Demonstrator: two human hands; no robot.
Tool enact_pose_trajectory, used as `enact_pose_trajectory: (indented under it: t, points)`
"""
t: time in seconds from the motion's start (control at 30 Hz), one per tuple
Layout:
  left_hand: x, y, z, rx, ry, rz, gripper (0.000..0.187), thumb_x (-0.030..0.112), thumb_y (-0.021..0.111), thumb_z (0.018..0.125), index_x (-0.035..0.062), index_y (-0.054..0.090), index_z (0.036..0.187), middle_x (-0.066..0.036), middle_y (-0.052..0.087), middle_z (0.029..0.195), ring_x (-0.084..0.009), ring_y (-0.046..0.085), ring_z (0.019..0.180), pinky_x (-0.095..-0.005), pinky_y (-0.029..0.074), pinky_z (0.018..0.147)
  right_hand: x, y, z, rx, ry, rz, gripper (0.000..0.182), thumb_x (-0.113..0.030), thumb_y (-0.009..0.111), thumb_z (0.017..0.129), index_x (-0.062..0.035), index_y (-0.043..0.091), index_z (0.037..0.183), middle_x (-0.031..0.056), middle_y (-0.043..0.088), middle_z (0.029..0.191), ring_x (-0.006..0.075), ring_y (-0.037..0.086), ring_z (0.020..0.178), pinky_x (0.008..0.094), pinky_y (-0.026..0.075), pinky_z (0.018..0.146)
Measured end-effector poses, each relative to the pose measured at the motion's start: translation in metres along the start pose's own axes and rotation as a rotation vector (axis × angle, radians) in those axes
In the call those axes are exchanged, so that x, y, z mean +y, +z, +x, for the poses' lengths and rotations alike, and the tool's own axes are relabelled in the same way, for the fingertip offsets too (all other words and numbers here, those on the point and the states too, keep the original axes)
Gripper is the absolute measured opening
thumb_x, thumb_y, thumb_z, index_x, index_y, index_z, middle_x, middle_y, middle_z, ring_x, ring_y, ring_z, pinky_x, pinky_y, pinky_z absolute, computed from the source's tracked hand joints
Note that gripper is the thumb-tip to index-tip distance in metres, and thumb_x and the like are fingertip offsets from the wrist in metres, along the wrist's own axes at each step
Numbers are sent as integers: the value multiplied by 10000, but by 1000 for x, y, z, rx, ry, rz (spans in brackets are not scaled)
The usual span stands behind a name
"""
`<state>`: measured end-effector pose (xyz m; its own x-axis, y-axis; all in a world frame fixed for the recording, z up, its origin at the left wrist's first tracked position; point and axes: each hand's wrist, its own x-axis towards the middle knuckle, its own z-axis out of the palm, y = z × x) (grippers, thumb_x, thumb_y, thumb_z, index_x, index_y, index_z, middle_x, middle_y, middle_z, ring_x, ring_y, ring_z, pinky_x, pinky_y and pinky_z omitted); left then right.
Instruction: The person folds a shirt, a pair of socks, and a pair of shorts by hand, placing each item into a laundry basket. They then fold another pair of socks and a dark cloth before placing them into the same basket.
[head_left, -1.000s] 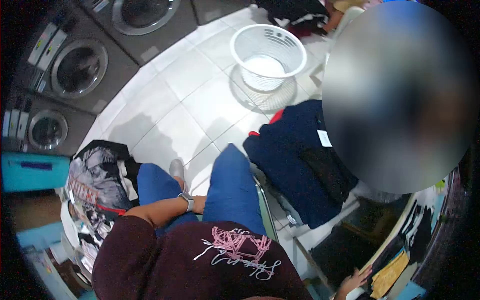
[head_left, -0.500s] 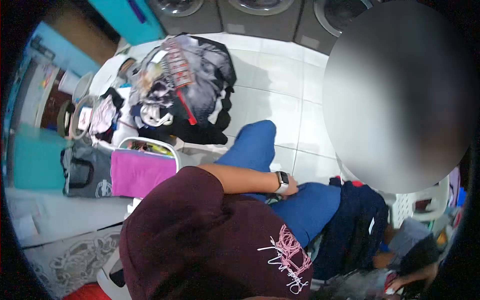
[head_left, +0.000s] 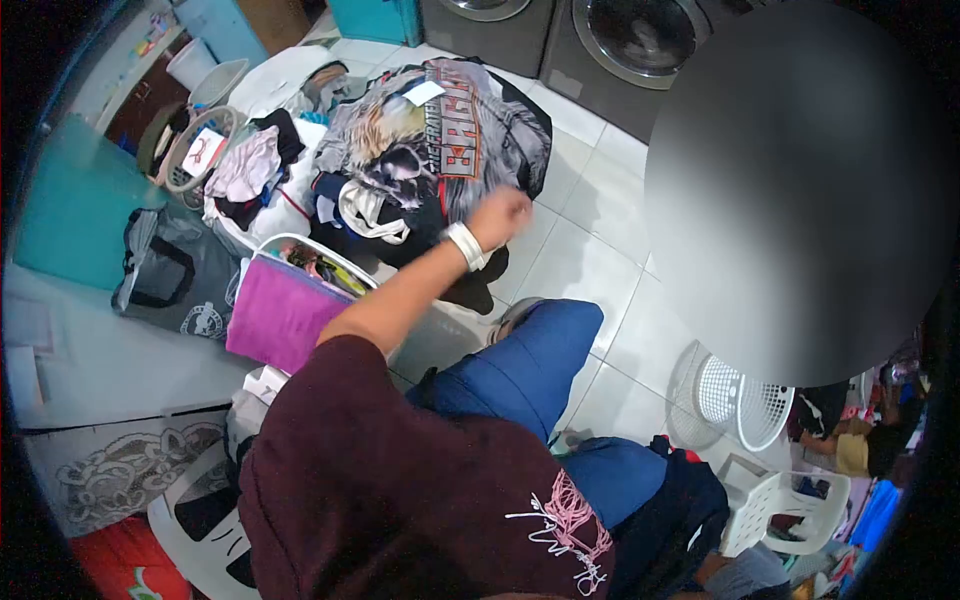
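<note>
My left hand [head_left: 498, 218], with a white-strapped watch at the wrist, reaches over the near right edge of a heap of clothes. It is blurred and its fingers look curled, but whether they hold anything cannot be made out. Below it lies a grey and black printed garment [head_left: 510, 130] with large orange-outlined letters and a white slip of paper [head_left: 423, 93] on top. White straps or cloth [head_left: 370, 215] and black clothing lie beside it. A dark navy garment [head_left: 670, 520] drapes over my right leg. My right hand is out of view.
A white basket with a purple towel [head_left: 285, 315] stands left of my arm, by a grey bag [head_left: 175, 275]. Front-loading washers [head_left: 640, 40] line the back. White baskets [head_left: 765, 400] and clothes are at right. A blurred grey oval covers the upper right.
My left hand has left my lap and moved up and away to the clothes heap. The view has shifted, showing more of the baskets at right. A hand at the lower right has gone from view.
</note>
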<state>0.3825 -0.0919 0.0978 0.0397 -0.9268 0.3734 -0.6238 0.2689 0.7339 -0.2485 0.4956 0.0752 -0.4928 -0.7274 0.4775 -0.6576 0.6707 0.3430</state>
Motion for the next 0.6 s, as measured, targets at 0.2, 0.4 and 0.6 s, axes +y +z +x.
enact_pose_trajectory:
  t: [0.2,0.4,0.6]
  points:
    - [-84,-100,81,482,36,763,288,138,622,677,41,569,942,-176,503,1074,-330,499,979,-424,430,802,-231,-60,114,-340,-116,401,501,-361,504,826,-163,406,1276,144,173,1428,350,218,1292,593,280,911]
    - [-132,-140,123,228,-285,812,396,295,622,743,8,539,1004,-207,531,1030,-382,537,914,-437,448,789,-302,-61,118,-563,-164,655,444,-276,480,852,-110,420,1260,163,264,1391,381,284,1252,609,274,898]
    - [-142,-173,150,161,-420,735,363,338,612,736,66,624,975,-168,624,898,-324,599,829,-406,470,758,-297,-40,115,-465,-228,684,400,-278,492,843,-32,501,1160,203,377,1305,382,330,1217,488,307,942]
